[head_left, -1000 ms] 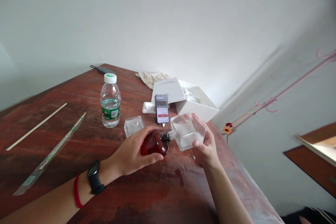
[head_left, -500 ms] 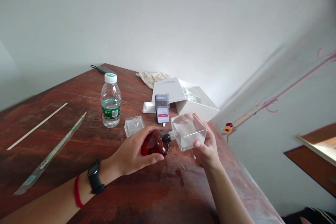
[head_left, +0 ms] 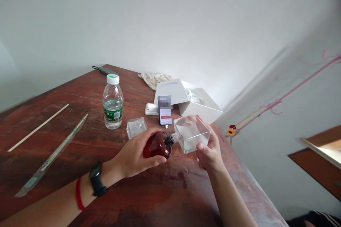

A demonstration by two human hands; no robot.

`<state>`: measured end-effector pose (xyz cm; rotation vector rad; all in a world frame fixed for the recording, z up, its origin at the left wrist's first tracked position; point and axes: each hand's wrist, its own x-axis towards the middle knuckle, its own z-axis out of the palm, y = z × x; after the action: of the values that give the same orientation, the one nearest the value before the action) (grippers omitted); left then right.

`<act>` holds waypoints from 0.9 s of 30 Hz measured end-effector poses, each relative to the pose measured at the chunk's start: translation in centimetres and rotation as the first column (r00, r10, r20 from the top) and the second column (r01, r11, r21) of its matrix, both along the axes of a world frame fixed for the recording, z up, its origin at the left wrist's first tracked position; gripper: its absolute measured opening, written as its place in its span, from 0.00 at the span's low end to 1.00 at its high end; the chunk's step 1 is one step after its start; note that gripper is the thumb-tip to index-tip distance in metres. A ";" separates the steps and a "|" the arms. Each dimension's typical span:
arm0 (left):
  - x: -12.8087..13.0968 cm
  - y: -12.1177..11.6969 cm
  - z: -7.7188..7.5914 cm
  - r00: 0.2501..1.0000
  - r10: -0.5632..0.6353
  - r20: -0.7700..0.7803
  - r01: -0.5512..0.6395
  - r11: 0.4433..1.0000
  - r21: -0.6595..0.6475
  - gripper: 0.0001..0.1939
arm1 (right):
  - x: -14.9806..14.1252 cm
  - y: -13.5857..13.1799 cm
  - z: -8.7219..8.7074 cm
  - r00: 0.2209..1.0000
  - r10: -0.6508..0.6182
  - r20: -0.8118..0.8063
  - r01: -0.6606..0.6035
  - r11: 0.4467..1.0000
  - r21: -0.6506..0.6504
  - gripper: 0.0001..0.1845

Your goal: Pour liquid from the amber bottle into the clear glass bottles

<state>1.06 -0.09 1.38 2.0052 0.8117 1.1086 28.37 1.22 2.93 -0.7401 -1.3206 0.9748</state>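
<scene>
My left hand (head_left: 137, 154) is wrapped round a rounded dark red glass bottle (head_left: 157, 146), tilted over to the right. Its black threaded neck (head_left: 169, 139) meets the clear threaded neck of a square glass bottle (head_left: 192, 134). That clear bottle lies tipped in my right hand (head_left: 211, 150), with the thumb on its near side and fingers behind. The two mouths appear to touch; whether liquid passes between them I cannot tell. Just beyond my left hand, another clear square glass piece (head_left: 136, 127) rests on the table.
A water bottle (head_left: 113, 106) stands upright at left, with a bare chopstick (head_left: 38, 127) and a wrapped one (head_left: 53, 156) nearby. Behind my hands are a propped phone (head_left: 165, 111), a white case (head_left: 151, 109), an open white box (head_left: 198, 108) and a cloth (head_left: 154, 79). Wet spots mark the table (head_left: 160, 198).
Almost nothing differs. Both hands hold the two bottles mouth to mouth in the same pose, and the view has shifted only slightly.
</scene>
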 end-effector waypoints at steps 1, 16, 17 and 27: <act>0.0 0.0 0.0 1.000 0.001 0.000 -0.001 1.000 0.000 0.37 | 0.0 0.0 -0.1 1.000 0.001 -0.001 -0.001 1.000 0.000 0.44; 0.0 -0.1 0.0 1.000 -0.007 -0.002 0.007 1.000 0.017 0.37 | 0.1 -0.1 0.1 0.999 0.036 -0.007 -0.035 0.999 0.017 0.43; 0.0 0.0 0.0 1.000 -0.008 -0.002 0.008 1.000 0.018 0.37 | 0.1 -0.1 0.0 0.999 0.034 -0.006 -0.034 0.999 0.017 0.43; -0.1 0.0 -0.3 1.000 -0.013 -0.001 0.013 1.000 0.016 0.37 | 0.3 0.2 -0.3 0.999 0.034 0.002 -0.034 0.999 0.030 0.45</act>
<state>0.98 -0.13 1.12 2.0210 0.7913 1.1102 28.63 1.37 2.65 -0.6973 -1.3498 0.9796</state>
